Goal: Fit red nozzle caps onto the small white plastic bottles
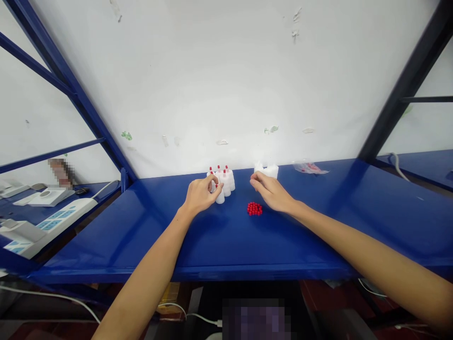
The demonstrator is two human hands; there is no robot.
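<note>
My left hand (201, 192) is curled at the near side of a group of small white squeeze bottles with red tips (226, 178). Its thumb and forefinger close about the top of the nearest bottle (220, 197), which stands upright on the blue table. My right hand (272, 191) hovers beyond a cluster of small red caps (255, 208), fingertips drawn together. Whatever those fingertips may hold is too small or hidden to make out. Behind that hand stand more white bottles (272, 170), partly covered by it; no red tips show on them.
A clear plastic bag with red pieces (310, 167) lies at the back right of the blue table (219, 245). White wall closes off the rear. Blue shelf posts (85, 104) rise at the left, a dark post (396, 80) at the right. Power strips (56, 222) sit beyond the left edge.
</note>
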